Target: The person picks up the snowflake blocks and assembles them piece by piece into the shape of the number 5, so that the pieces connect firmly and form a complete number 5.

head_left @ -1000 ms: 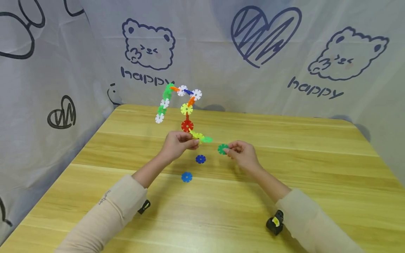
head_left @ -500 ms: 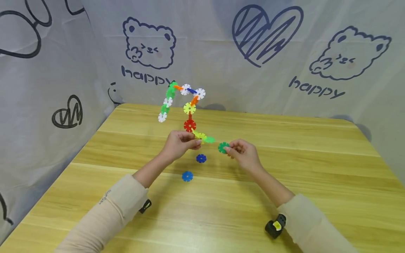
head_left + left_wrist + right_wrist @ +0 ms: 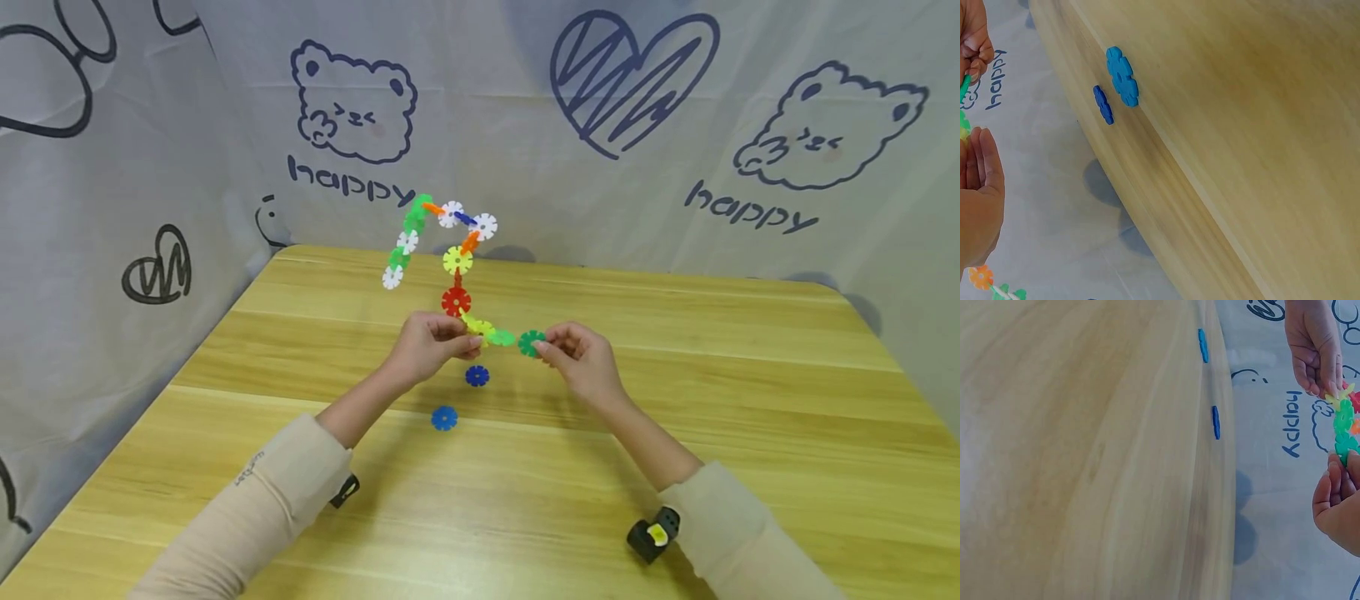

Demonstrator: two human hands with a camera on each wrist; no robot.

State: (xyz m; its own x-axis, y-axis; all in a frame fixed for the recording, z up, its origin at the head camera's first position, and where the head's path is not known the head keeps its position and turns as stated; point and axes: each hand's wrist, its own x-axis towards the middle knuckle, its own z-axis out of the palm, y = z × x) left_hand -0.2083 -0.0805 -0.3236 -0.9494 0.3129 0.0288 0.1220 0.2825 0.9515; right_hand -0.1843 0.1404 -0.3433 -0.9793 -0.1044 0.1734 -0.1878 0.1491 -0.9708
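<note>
In the head view my left hand (image 3: 431, 350) pinches the yellow part of a bent chain of slotted plastic snowflake discs, near a yellow disc (image 3: 480, 328). From there the chain rises through a red disc (image 3: 456, 302), then bends left and hangs down to a white disc (image 3: 392, 277). A light green disc (image 3: 501, 337) forms its right end. My right hand (image 3: 583, 360) pinches a loose dark green snowflake disc (image 3: 532, 343) by its edge. A small gap separates the two green discs in the head view; in the right wrist view they overlap.
A dark blue disc (image 3: 477, 376) and a lighter blue disc (image 3: 444, 418) lie on the wooden table (image 3: 525, 500) below the hands. Black devices hang by both sleeves. A pale cloth (image 3: 510, 142) with drawings stands behind the table.
My left hand and the chain have shifted slightly right. My right hand has lifted the dark green disc a little, and the gap to the light green disc has narrowed.
</note>
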